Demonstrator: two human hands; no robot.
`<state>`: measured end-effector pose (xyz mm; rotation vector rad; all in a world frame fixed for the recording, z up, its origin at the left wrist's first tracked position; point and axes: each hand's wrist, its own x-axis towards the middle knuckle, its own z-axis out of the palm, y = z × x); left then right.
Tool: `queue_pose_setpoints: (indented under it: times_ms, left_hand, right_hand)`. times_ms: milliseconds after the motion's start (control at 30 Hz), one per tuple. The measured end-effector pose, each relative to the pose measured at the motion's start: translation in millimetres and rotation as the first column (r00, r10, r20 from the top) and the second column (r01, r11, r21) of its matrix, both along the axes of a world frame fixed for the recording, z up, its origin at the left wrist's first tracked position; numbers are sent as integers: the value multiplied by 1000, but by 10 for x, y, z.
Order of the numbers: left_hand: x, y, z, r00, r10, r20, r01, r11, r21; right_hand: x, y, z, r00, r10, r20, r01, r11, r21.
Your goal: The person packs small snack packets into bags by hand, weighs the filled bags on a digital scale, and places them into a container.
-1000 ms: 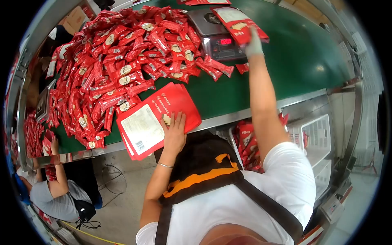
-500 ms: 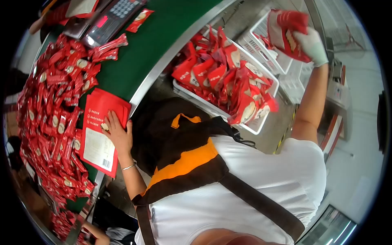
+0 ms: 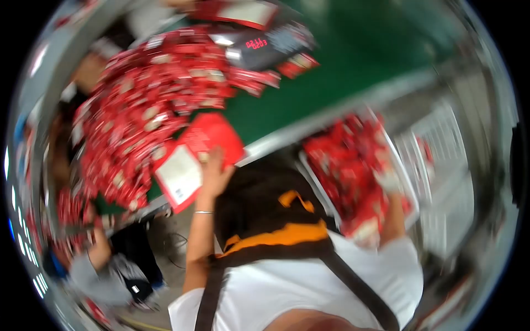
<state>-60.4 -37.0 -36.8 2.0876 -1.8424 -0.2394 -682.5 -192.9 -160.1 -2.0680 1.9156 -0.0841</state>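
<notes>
My left hand (image 3: 217,175) lies over the near edge of a few flat red pouches (image 3: 220,131) on the green table, fingers stretched across them. One pouch shows a white label panel (image 3: 179,172) with a barcode. My right hand (image 3: 390,181), in a white glove, is down among filled red pouches (image 3: 348,160) in a white crate (image 3: 411,193) at my right. Motion smears its fingers, and whether it grips a pouch cannot be made out. A big heap of small red sachets (image 3: 149,116) lies left of my left hand.
A black scale (image 3: 270,47) with red digits stands at the table's back, with a red pouch (image 3: 248,13) behind it. Loose sachets (image 3: 298,65) lie beside it. Another white crate (image 3: 450,146) is at far right. A person in a grey sleeve (image 3: 99,278) is at lower left.
My right hand has come down from above the far crate into the nearer crate; the pouch it held is no longer distinct. My left hand stays on the flat pouches. The view has turned.
</notes>
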Motion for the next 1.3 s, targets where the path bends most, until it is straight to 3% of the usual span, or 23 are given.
queue_pose_setpoints:
  times_ms: [67,133,200,267,300,333,367,400,433,533,600,633,700,733,800,867,900,933,1000,1067,1133,1167,1300]
  left_hand:
    - [-22,1,-1,998,33,-48,-36,997,-67]
    - [-26,-57,81,994,106,18,-105,992,-66]
    - [-168,-102,229,973,174,149,-173,985,-22]
    - [-237,-120,19,952,135,275,-150,988,34]
    - [-267,-119,4,949,157,272,-165,986,5]
    - [-251,-115,-33,954,174,244,-174,985,-24]
    - [-232,-106,-72,954,174,243,-166,985,-52]
    - [-208,-93,-95,955,173,242,-159,984,-76]
    - [-204,-61,-59,954,185,235,-169,982,-87]
    - [-204,-9,32,959,181,219,-157,980,-122]
    - [-149,25,-20,969,198,149,-183,977,-107]
    - [-119,37,-16,969,197,148,-182,977,-107]
    - [-44,48,2,972,219,83,-182,930,-320]
    - [13,28,102,975,206,84,-171,935,-312]
    - [121,-129,242,990,140,35,-141,989,41]
    - [212,-343,173,963,264,-52,-260,963,78]
    - [199,-354,435,970,228,-86,-224,973,57]
    - [222,-433,261,963,268,-22,-269,961,-64]
    - [191,-536,509,957,287,41,-290,941,177]
    - [274,-685,471,967,251,49,-254,913,320]
    - [267,-738,545,958,283,47,-280,890,361]
    - [254,-771,612,949,312,45,-304,867,395]
    - [215,-895,749,924,382,24,-337,783,523]
  right_hand:
    - [-257,191,183,921,-140,363,78,980,181]
    - [-414,211,624,829,-253,499,130,955,267]
    - [-164,-120,1060,903,-246,352,204,967,153]
    - [461,-273,1463,857,-24,514,116,982,-148]
    - [937,-360,1691,714,101,693,89,968,-233]
    - [1436,-420,1896,659,164,734,62,961,-270]
    - [2031,-337,2316,644,54,763,54,992,-115]
    - [2442,-426,2333,707,317,632,-136,938,-318]
    - [2830,-474,2344,606,420,676,-265,907,-327]
    - [3833,-506,2374,509,604,613,-568,771,-287]
    - [4280,-543,2274,503,673,542,-636,713,-295]
    - [4444,-533,2292,515,644,566,-648,725,-234]
    - [4698,-484,2362,519,582,626,-664,735,-133]
    - [4780,-513,2309,485,612,625,-663,723,-193]
    - [4840,-555,2117,476,631,613,-643,725,-247]
    - [4778,-490,2182,462,690,557,-674,682,-285]
    - [4723,-492,2124,497,684,533,-669,694,-266]
    - [4642,-488,2122,528,630,569,-671,721,-176]
    - [4494,-562,2147,584,575,573,-637,762,-116]
    - [4372,-841,2028,617,602,506,-566,787,-246]
    - [4359,-1213,1911,773,581,255,-427,773,-470]
    - [4385,-1334,1890,812,524,257,-349,789,-506]
    - [4558,-1812,1498,787,604,126,-481,729,-488]
